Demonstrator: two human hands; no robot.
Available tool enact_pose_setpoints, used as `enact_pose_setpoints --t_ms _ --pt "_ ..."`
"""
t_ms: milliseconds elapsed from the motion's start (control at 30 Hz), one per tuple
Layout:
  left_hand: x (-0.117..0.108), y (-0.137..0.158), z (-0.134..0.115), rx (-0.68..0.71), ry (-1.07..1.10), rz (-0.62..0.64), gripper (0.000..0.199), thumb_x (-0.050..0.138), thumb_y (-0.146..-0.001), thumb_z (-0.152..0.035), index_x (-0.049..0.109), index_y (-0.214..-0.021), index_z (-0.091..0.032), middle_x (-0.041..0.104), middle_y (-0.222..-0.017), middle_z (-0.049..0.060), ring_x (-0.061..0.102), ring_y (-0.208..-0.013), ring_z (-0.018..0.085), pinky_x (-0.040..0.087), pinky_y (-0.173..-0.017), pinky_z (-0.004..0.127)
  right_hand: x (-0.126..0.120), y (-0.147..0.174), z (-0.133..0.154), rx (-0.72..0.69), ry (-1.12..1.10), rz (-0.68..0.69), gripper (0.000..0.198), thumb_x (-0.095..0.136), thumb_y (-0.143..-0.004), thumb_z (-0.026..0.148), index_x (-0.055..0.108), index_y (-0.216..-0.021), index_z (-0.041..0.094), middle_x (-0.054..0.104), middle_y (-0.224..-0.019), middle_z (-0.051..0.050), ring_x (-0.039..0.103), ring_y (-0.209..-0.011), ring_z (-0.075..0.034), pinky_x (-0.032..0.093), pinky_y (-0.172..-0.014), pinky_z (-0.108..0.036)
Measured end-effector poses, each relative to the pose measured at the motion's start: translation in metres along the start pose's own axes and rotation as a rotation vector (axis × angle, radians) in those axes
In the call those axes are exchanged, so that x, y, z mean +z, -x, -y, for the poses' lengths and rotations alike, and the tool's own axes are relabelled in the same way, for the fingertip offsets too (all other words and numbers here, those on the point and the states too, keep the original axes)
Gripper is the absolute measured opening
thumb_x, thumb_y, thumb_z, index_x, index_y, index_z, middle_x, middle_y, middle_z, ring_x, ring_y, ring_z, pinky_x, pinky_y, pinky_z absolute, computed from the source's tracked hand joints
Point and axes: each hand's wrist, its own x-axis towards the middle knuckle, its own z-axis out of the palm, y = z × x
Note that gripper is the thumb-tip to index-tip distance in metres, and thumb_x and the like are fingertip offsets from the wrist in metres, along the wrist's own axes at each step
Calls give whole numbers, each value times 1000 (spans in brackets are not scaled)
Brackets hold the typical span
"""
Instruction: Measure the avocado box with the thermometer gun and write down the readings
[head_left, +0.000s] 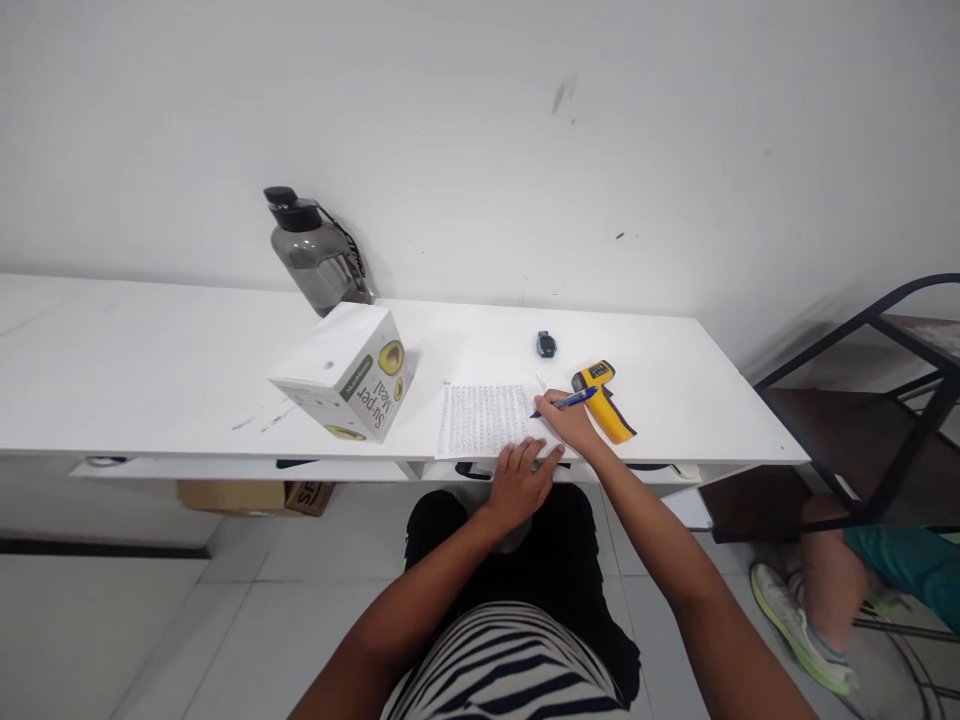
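Observation:
A sheet of paper (pixel 480 420) covered in handwritten lines lies at the front edge of the white table. My right hand (pixel 571 422) grips a blue pen (pixel 576 397), its tip down at the right part of the sheet. Spread across the paper's lower edge, the fingers of my left hand (pixel 521 482) lie flat and hold nothing. Just right of the pen is a yellow and black infrared thermometer (pixel 606 403) lying on its side. A small digital watch (pixel 546 345) with a teal band sits behind the paper.
Left of the paper stands a white box (pixel 349 375) with avocado pictures. Behind it a grey water bottle (pixel 315 250) leans toward the wall. A cardboard box (pixel 232 496) is under the table. At right are a black metal frame (pixel 862 320) and another person's leg (pixel 832 570).

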Motion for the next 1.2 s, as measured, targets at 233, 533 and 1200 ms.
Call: enact_pose_setpoints --t_ms 233,533,1200 --pt "2 0 0 0 0 -6 45 59 -84 -29 58 -129 -30 62 -121 7 52 -117 23 27 -107 41 0 0 1 6 -4 -10 30 50 -80 41 51 -57 21 55 -59 1 53 -64 -17 40 -65 -29" --pt "3 -1 -2 -21 -8 -7 42 59 -84 -27 60 -126 -31 62 -120 7 52 -116 22 27 -107 41 1 0 -2 6 -6 -29 31 49 -81 42 52 -58 21 54 -59 1 53 -66 -17 41 -66 -30" --pt "3 0 -2 -20 -6 0 44 59 -84 -27 58 -127 -31 62 -121 7 52 -117 22 27 -107 41 -1 0 3 38 -5 -5 32 50 -78 41 45 -53 22 47 -54 3 48 -61 -16 38 -62 -29"
